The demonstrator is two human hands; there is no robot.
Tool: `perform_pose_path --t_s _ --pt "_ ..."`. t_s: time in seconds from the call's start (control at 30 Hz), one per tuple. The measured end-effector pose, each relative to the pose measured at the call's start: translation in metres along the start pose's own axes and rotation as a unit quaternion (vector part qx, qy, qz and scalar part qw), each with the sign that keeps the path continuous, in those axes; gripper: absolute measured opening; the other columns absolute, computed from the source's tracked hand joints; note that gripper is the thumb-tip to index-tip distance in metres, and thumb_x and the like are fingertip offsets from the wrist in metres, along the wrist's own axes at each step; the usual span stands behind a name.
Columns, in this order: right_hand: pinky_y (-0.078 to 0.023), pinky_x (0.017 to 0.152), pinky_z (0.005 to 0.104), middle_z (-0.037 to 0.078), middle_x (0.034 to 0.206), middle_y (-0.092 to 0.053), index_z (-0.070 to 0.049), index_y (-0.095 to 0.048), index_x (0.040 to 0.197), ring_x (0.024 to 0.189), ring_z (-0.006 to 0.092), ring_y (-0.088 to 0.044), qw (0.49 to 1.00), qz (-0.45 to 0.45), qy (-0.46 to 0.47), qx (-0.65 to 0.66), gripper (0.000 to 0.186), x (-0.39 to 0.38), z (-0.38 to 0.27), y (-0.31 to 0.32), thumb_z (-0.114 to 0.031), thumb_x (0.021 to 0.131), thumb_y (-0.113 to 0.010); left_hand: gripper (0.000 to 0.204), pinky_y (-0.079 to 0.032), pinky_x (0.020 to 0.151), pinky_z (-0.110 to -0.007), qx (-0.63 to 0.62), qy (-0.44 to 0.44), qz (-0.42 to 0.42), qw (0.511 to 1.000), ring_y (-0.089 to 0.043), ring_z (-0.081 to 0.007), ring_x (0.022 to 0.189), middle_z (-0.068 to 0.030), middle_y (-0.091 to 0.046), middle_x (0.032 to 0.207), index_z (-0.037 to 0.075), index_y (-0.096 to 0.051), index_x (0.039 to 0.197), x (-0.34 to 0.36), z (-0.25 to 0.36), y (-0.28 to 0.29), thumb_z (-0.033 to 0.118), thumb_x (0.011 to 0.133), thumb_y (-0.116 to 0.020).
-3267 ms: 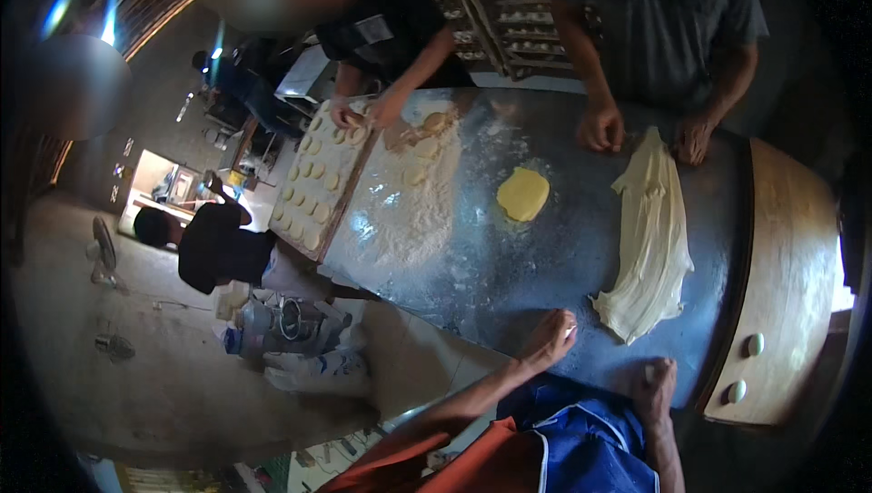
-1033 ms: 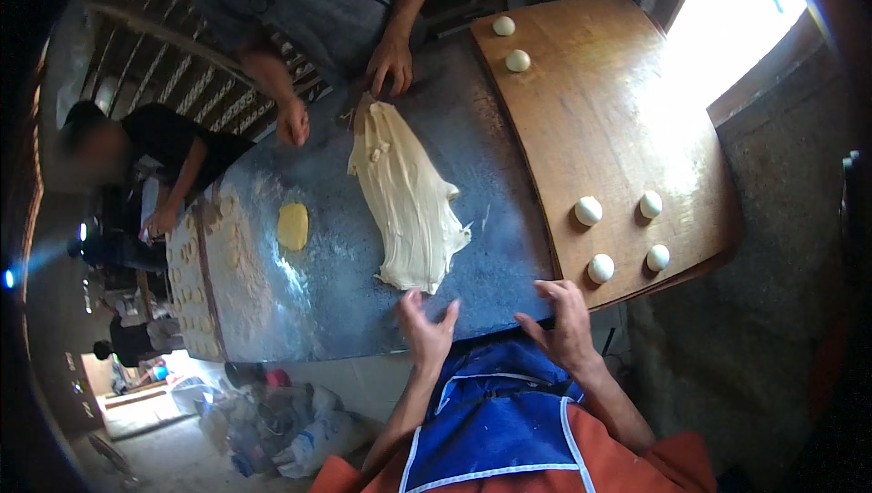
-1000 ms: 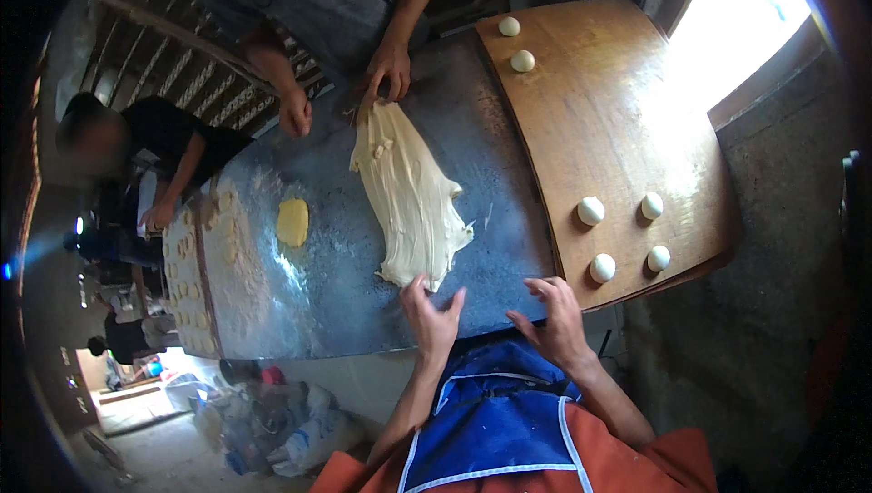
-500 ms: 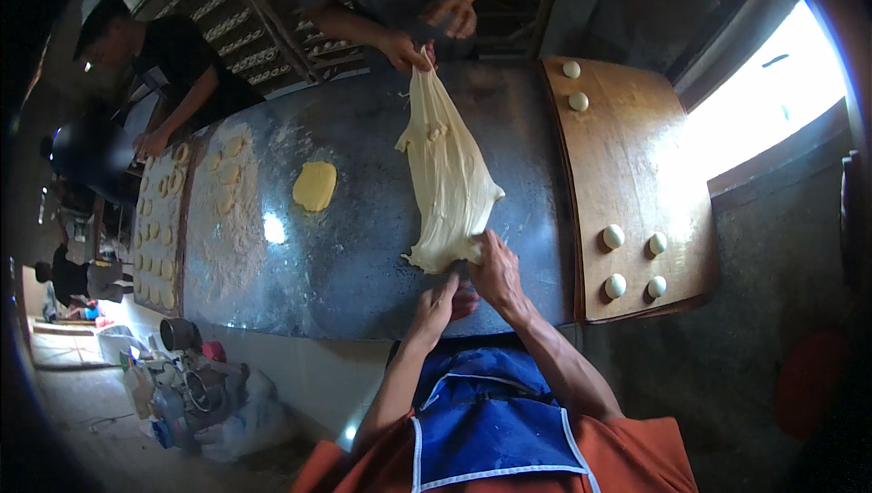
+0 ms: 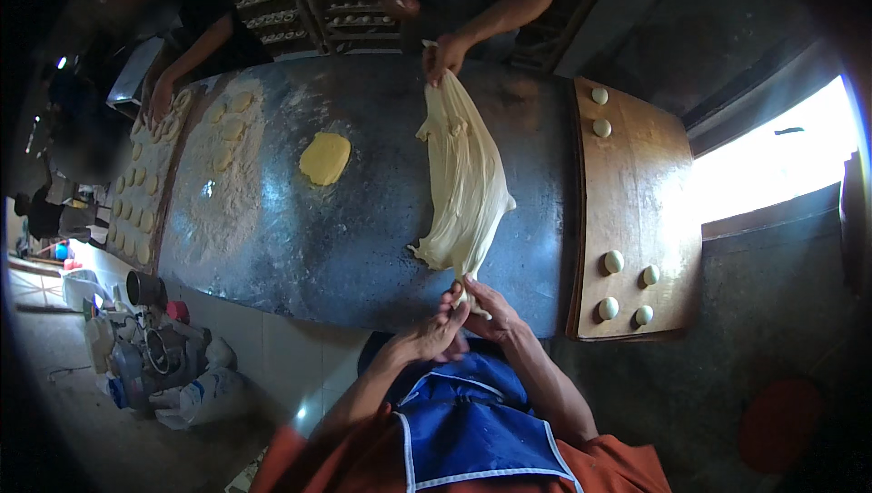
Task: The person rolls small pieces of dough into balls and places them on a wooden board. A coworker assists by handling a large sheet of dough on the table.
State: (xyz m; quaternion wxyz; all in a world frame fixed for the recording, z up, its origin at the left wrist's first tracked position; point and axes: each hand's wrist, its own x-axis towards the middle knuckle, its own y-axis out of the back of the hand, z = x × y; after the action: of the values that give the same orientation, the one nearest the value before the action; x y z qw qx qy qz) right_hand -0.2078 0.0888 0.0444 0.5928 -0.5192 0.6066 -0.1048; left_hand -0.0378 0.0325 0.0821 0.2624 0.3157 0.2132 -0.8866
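A long sheet of pale dough (image 5: 465,171) is stretched across the dark metal tabletop (image 5: 381,239), wrinkled along its length and drawn narrow at both ends. My right hand (image 5: 495,311) grips the near end at the table's front edge, where a small flap of dough pokes out. Against it presses my left hand (image 5: 431,337), its fingers closed about the same narrowed end. At the far end, a co-worker's hand (image 5: 445,55) holds the dough. A flat yellow lump of dough (image 5: 325,159) lies on the tabletop to the left.
On the right, a wooden board (image 5: 636,193) carries several round dough balls (image 5: 614,261). Flour (image 5: 204,211) and flattened dough pieces (image 5: 232,129) cover the table's left part. Another person's hand (image 5: 162,98) is over a tray of shaped dough (image 5: 127,182). Containers (image 5: 136,366) stand on the floor lower left.
My hands have come together and drawn the dough's near end toward me. The co-worker now holds the far end with one hand, the other hand apart from it. The whole view has shifted slightly.
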Motion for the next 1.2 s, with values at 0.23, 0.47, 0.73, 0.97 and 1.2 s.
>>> perform_pose_path --t_s 0.23,0.47,0.73,0.97,1.2 --pt "-0.052 0.062 0.0456 0.02 0.07 -0.066 0.005 -0.062 0.092 0.062 0.033 -0.066 0.722 0.178 0.205 -0.637 0.048 -0.054 0.001 -0.026 -0.041 0.107 -0.058 0.063 -0.058 0.074 -0.032 -0.45 0.039 -0.053 0.89 -0.071 -0.018 0.074 -0.0063 -0.072 0.082 0.001 -0.067 0.115 0.06 0.031 -0.02 0.061 0.105 -0.048" --pt "-0.047 0.058 0.0494 0.021 0.073 -0.065 -0.001 -0.055 0.083 0.063 0.038 -0.065 0.672 0.037 0.253 -0.695 0.03 -0.146 -0.001 -0.071 -0.023 0.104 -0.06 0.024 -0.029 0.041 -0.026 -0.638 0.052 -0.153 0.753 -0.026 -0.0071 0.042 0.0066 -0.035 0.059 0.014 -0.052 0.083 0.103 0.01 -0.034 0.03 0.1 -0.059" --pt "-0.051 0.099 0.0359 0.01 0.102 -0.074 0.002 -0.067 0.13 0.105 0.0181 -0.069 0.837 -0.146 0.286 -0.444 0.042 -0.082 -0.059 -0.095 -0.027 0.1 -0.072 0.026 -0.048 0.06 -0.032 -0.337 -0.054 0.069 0.937 -0.054 -0.0129 0.069 -0.0017 -0.056 0.088 0.009 -0.06 0.104 0.058 -0.011 -0.026 0.035 0.1 -0.059" --pt "-0.054 0.079 0.0362 0.009 0.102 -0.075 -0.002 -0.071 0.121 0.088 0.0187 -0.069 0.754 -0.132 0.279 -0.579 0.041 0.084 -0.002 -0.049 -0.037 0.098 -0.074 0.032 -0.054 0.076 -0.056 0.382 -0.098 0.187 0.9 -0.07 -0.0459 0.092 -0.0325 -0.07 0.102 -0.002 -0.064 0.099 0.005 -0.022 -0.009 0.028 0.103 -0.053" --pt "-0.056 0.088 0.0392 0.014 0.122 -0.069 -0.003 -0.067 0.13 0.107 0.0267 -0.07 0.696 -0.109 0.298 -0.644 0.046 0.067 -0.003 -0.055 -0.028 0.093 -0.078 0.023 -0.04 0.105 -0.044 0.376 -0.452 0.067 0.806 -0.062 -0.0268 0.083 -0.0089 -0.065 0.089 0.006 -0.062 0.088 -0.098 0.124 -0.05 0.025 0.1 -0.057"
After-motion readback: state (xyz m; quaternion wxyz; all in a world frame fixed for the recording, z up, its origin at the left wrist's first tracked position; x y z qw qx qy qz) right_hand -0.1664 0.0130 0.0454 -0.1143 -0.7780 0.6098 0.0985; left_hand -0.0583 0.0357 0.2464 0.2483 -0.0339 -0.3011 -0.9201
